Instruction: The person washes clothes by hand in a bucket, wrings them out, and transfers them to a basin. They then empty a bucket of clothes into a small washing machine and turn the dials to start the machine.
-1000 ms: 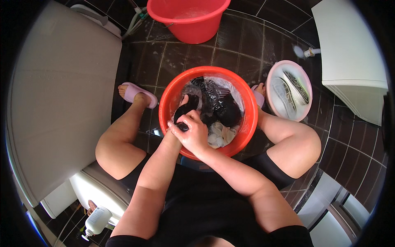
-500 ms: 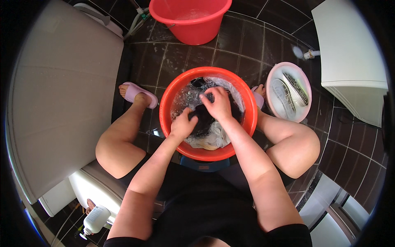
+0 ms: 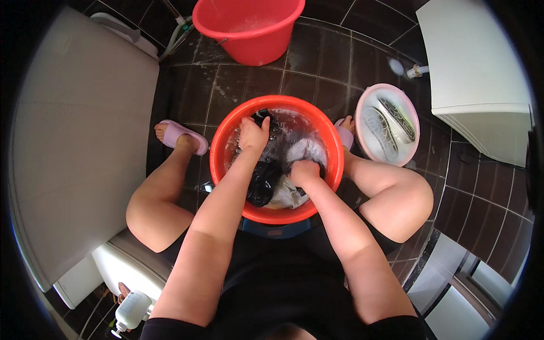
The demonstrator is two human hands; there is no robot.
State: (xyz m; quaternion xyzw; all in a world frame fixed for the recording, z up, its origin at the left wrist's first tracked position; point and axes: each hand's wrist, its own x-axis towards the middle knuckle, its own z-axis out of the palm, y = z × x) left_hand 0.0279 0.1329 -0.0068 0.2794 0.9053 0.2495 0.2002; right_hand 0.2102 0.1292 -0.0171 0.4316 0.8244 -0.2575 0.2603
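Observation:
An orange-red basin (image 3: 334, 182) stands between my legs, holding water and wet clothes. My left hand (image 3: 254, 135) is over its far left part, thumb and fingers closed about wet black cloth (image 3: 262, 115). Lower in the basin, my right hand (image 3: 305, 173) is curled, its fingertips hidden among dark and white cloth at the water. White cloth (image 3: 309, 149) bulges up just beyond that hand. Nearer me lies a soaked, shiny black cloth (image 3: 262, 184), with a pale garment (image 3: 286, 195) beside it.
A red bucket (image 3: 258, 45) with water stands at the far side. To the right, a pink-rimmed tub (image 3: 361, 131) holds shoes (image 3: 399, 120) in suds. A white cabinet (image 3: 476, 68) rises at the right, a grey panel (image 3: 85, 124) at the left. A pump bottle (image 3: 133, 309) is lower left.
My left hand has moved away from me to the far left of the basin. My right hand has come nearer, down into the clothes. More black cloth shows near me.

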